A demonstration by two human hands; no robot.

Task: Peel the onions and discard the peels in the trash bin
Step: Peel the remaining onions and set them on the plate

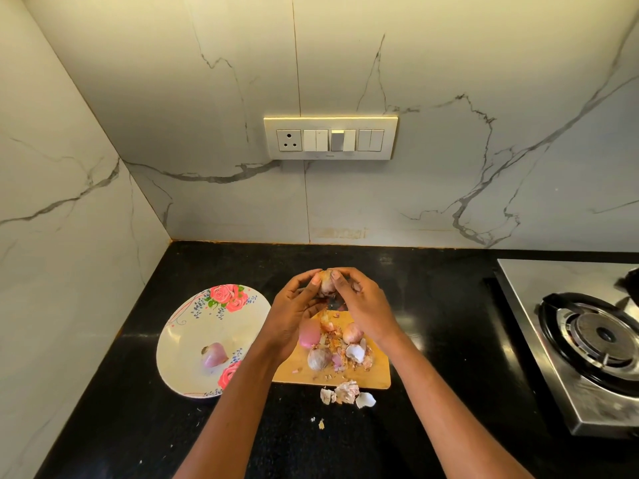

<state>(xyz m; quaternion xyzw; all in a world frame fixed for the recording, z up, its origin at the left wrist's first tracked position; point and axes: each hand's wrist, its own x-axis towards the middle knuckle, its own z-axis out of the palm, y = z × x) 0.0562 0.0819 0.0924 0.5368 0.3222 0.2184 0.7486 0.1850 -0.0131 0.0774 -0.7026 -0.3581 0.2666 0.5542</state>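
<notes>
Both hands hold one small onion point(326, 284) above the far end of the wooden cutting board point(375, 375). My left hand point(294, 312) cups it from the left, and my right hand point(363, 305) pinches its top with thumb and fingers. Under the hands, the board carries a peeled pink onion point(308, 335), an unpeeled onion point(317, 359), another onion point(352, 333) and loose peels point(356, 352). More peels point(345, 392) lie on the black counter in front of the board. One peeled onion point(214, 354) sits on the floral plate point(186, 326). No trash bin is in view.
A steel gas stove point(587, 340) with a black burner stands at the right. Marble-pattern walls close the counter at the back and left, with a switch panel point(330, 138) on the back wall. Small peel scraps point(321, 423) dot the black counter point(138, 426) near me.
</notes>
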